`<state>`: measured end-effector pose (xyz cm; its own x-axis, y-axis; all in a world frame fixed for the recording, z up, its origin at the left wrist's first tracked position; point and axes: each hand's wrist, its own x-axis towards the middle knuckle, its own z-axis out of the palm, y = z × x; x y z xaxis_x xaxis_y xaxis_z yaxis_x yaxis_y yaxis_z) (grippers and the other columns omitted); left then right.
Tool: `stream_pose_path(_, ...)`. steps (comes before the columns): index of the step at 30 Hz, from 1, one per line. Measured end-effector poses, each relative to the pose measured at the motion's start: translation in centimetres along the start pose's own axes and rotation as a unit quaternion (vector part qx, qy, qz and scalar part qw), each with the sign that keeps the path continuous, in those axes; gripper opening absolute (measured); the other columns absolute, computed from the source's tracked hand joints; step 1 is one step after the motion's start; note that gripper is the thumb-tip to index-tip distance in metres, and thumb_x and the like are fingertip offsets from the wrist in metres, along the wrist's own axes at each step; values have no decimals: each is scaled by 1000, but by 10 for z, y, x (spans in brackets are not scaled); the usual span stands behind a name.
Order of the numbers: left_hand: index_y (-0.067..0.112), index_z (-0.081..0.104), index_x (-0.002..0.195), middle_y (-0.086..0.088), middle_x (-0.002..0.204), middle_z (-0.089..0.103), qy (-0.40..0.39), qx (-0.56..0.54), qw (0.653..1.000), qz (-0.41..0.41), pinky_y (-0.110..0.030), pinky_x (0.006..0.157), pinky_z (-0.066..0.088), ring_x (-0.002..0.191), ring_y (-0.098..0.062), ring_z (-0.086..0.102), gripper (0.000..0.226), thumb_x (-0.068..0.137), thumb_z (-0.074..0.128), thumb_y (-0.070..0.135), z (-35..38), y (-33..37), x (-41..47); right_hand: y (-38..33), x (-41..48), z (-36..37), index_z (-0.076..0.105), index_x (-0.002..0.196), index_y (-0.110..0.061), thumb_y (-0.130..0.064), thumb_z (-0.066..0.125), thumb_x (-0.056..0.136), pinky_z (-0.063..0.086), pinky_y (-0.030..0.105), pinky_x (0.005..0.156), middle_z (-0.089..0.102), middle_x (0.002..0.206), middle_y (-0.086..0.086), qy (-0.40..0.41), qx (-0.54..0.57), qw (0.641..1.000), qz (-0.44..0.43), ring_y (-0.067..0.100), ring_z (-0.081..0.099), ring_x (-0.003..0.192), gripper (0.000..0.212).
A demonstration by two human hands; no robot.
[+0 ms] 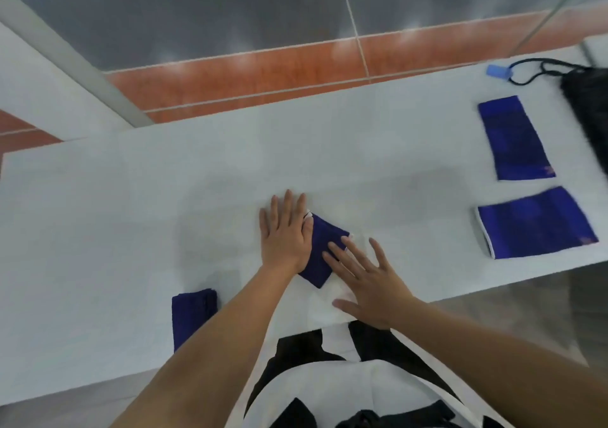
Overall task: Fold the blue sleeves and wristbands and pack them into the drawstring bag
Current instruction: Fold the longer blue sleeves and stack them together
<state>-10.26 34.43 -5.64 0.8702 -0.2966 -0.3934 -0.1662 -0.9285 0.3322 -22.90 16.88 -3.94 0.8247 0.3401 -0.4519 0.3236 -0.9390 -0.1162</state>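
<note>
You are pressing the blue piece (324,250) flat on the table (131,197): left hand (284,233) fingers together, right hand (370,284) spread.

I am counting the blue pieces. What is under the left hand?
The left hand presses flat on the left part of a folded blue piece. Anything else beneath the palm is hidden.

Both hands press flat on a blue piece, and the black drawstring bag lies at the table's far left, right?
No. The head view shows the black drawstring bag at the far right of the table, not left. The left hand and right hand do press flat on the blue piece.
</note>
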Motion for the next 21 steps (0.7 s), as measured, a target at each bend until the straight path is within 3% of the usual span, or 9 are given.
stream_pose_path(6, 35, -3, 159, 3, 169, -8, -16, 10, 1000, 23, -50, 123, -11, 154, -24, -14, 63, 103, 17, 55, -18, 10, 1, 7, -22, -17, 5, 159, -36, -69, 25, 95, -5, 60, 118, -4, 167, -5, 37, 46, 996, 70, 25, -8, 153, 74)
stream_pose_path(9, 31, 5, 160, 0, 169, -1, 31, -24, 997, 68, -48, 124, -7, 155, -24, -9, 66, 102, 31, 51, -30, 33, -4, 35, -61, -22, 3, 158, -40, -70, 22, 93, -5, 54, 120, -5, 167, -8, 78, 124, 966, 212, 21, -8, 154, 73)
stream_pose_path(12, 27, 11, 159, -2, 169, 0, 49, -28, 990, 130, -45, 123, -7, 154, -26, -8, 70, 100, 44, 44, -31, 75, -11, 91, -99, -20, 3, 158, -37, -70, 25, 94, -3, 53, 122, -7, 168, -7, 81, 171, 908, 373, 19, -8, 154, 75)
stream_pose_path(16, 27, 4, 160, -3, 168, -12, -35, 23, 978, 206, -43, 122, -10, 153, -26, -16, 75, 99, 45, 42, -8, 135, -23, 176, -132, -6, 1, 158, -32, -67, 29, 96, -2, 58, 120, -9, 168, -3, 23, 211, 836, 506, 22, -11, 154, 77)
stream_pose_path(21, 32, -2, 159, 0, 167, -19, -136, 86, 959, 233, -46, 122, -11, 152, -26, -21, 77, 98, 42, 50, 28, 172, -38, 223, -147, 15, 11, 158, -34, -61, 34, 97, 8, 58, 121, 6, 168, 1, 12, 287, 798, 529, 26, 3, 154, 71)
